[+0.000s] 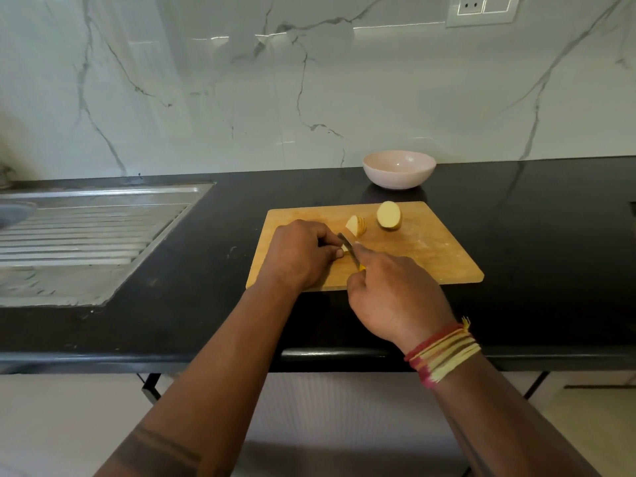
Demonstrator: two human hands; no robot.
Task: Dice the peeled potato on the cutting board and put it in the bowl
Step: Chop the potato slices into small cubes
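A wooden cutting board (423,249) lies on the black counter. On it sit a potato half (389,215), cut face up, and a sliced potato chunk (356,226) to its left. My left hand (297,253) curls over a small potato piece (344,248) near the board's left side; most of the piece is hidden under the fingers. My right hand (392,297) grips a knife (347,244) with a yellow handle, its blade against that piece and my forefinger along its back. A pale pink bowl (399,169) stands behind the board; nothing shows inside it.
A steel sink drainboard (86,232) is set into the counter at the left. The marble wall rises behind the bowl, with a socket plate (481,8) at the top right. The counter's front edge (206,356) runs under my forearms.
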